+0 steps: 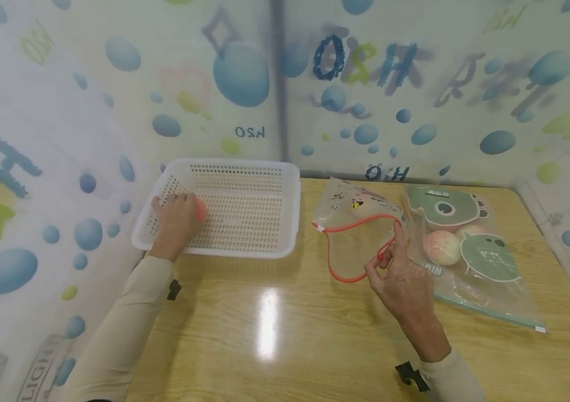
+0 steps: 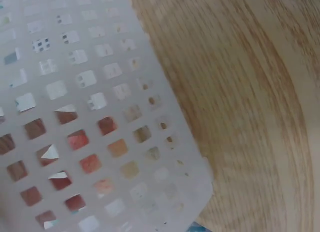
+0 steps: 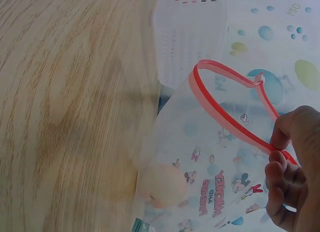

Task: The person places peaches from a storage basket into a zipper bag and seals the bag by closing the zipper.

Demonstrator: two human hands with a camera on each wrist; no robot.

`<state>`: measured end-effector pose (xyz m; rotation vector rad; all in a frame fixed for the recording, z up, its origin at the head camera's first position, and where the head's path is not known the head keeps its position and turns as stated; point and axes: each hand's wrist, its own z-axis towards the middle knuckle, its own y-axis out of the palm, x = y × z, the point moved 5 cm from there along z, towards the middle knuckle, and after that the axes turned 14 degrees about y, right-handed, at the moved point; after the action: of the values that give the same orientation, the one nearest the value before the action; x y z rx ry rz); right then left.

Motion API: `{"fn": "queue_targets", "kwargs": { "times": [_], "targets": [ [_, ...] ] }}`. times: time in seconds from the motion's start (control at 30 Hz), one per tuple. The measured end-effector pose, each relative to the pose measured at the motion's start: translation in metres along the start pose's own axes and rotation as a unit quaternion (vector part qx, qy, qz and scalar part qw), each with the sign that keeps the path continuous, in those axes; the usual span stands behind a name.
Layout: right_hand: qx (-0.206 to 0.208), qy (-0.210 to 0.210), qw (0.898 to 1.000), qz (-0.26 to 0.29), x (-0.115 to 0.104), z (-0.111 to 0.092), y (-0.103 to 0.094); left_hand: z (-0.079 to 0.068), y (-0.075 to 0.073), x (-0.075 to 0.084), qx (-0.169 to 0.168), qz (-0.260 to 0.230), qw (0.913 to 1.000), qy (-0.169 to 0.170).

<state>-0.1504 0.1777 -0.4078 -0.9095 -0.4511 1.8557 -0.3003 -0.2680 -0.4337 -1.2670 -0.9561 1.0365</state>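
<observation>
My left hand (image 1: 176, 220) reaches into the left side of a white plastic basket (image 1: 290, 212) and grips a pinkish-red peach (image 1: 200, 210). Through the holes of the basket wall (image 2: 107, 187) in the left wrist view, patches of red and orange show. At the right, my right hand (image 1: 405, 282) pinches the red zip edge of a clear printed zip bag (image 1: 335, 206), whose mouth gapes wide. Inside that bag, a pale peach (image 3: 162, 186) lies near the bottom in the right wrist view. The right thumb and index finger hold the red strip.
A second zip bag (image 1: 486, 298), with green animal prints and a teal zip, lies flat at the right with peaches (image 1: 442, 248) inside. Printed curtain-like walls (image 1: 245, 72) rise behind and beside the wooden table (image 1: 224, 324). Basket and bags stand near its back edge.
</observation>
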Motion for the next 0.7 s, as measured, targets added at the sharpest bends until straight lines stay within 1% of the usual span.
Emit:
{"fn": "queue_targets", "kwargs": {
  "times": [0.17,0.37,0.53,0.63,0.7],
  "targets": [
    [-0.003,0.006,1.000,0.005,-0.002,0.000,-0.001,-0.004,-0.004,0.003,0.008,-0.015,0.9998,0.012],
    [-0.006,0.011,1.000,0.002,-0.003,0.000,-0.002,-0.006,-0.010,0.014,0.034,-0.031,0.9984,0.032],
    [0.000,0.007,1.000,0.001,-0.003,-0.002,-0.002,-0.007,-0.018,0.024,0.056,-0.041,0.9971,0.031],
    [0.010,-0.001,1.000,-0.004,-0.004,-0.002,-0.002,-0.008,-0.025,0.031,0.078,-0.046,0.9953,0.035],
    [0.014,-0.006,1.000,-0.005,-0.005,-0.002,-0.002,-0.008,-0.030,0.037,0.100,-0.046,0.9931,0.040]
  ]
}}
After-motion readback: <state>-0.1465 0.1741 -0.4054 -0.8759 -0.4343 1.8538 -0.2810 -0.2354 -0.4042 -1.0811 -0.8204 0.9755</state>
